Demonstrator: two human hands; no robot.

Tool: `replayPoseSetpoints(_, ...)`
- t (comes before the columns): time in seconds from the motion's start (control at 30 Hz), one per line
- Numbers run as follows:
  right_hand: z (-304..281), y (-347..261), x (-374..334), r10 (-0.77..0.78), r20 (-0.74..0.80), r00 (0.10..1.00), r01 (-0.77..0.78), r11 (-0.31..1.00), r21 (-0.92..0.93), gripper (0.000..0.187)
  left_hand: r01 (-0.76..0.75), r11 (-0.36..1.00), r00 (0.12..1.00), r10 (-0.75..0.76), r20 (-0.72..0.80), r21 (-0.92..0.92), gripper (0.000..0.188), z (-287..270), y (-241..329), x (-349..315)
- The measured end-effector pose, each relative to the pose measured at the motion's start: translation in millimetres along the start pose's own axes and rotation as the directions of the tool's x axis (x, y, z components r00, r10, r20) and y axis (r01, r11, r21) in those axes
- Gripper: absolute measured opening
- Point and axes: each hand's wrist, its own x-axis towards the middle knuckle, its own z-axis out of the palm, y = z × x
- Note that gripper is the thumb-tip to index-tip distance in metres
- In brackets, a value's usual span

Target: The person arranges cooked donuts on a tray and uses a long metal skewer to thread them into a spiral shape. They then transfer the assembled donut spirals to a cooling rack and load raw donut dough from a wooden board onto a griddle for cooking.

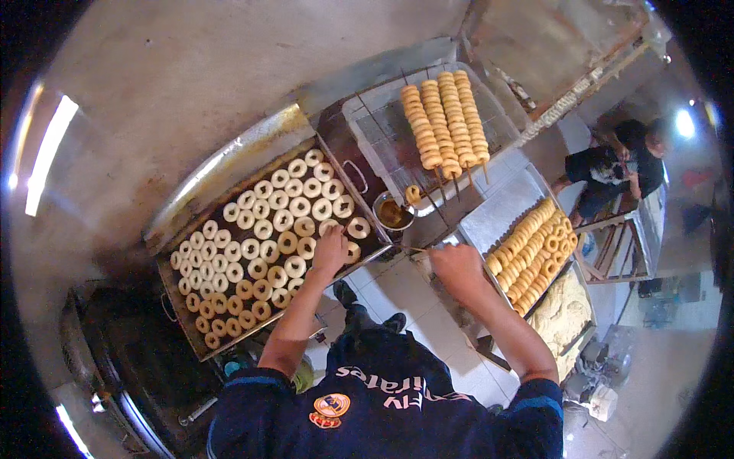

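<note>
My left hand (pixel 331 251) is over the right edge of a wide rectangular metal pan (pixel 180 321) filled with ring doughnuts (pixel 283 220), some pale and some golden. Its fingers bend in at a pale doughnut (pixel 328 227); whether they grip it is hidden. Just outside the pan, my right hand (pixel 456 269) is closed around a thin stick (pixel 414 249), whose tip points left toward the pan. Between the pan and a tub, a small metal pot (pixel 394 213) holds brownish liquid, with a single golden ring (pixel 413 193) at its rim.
Several skewers of stacked golden doughnuts (pixel 445 122) lie across a clear plastic tub (pixel 367 141). To the right, a metal tray (pixel 489 218) bears rows of rings, beside pale dough (pixel 562 314). A person (pixel 623 164) sits at the far right. A tall metal guard (pixel 229 176) backs the pan.
</note>
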Motion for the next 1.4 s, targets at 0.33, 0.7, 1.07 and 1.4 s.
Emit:
replayPoseSetpoints(0.33, 52, -19, 0, 0.147, -0.254, 0.956, -0.115, 0.984, 0.139, 0.038, 0.089, 0.996, 0.978, -0.089, 0.188, 0.007, 0.029, -1, -42, 45)
replayPoseSetpoints(0.7, 149, -33, 36, 0.334, -0.104, 0.937, -0.295, 0.915, 0.277, 0.048, 0.077, 0.996, 0.995, -0.080, -0.053, -0.050, 0.029, -50, -30, 82)
replayPoseSetpoints(1.07, 126, -49, 100, 0.341, -0.108, 0.934, -0.286, 0.894, 0.346, 0.049, 0.083, 0.994, 0.996, -0.085, 0.014, 0.074, 0.027, -53, -77, 143)
replayPoseSetpoints(1.4, 51, -83, 165, 0.268, -0.170, 0.949, -0.196, 0.916, 0.349, 0.036, 0.198, 0.976, 0.980, -0.199, 0.009, 0.096, 0.028, -69, -129, 212)
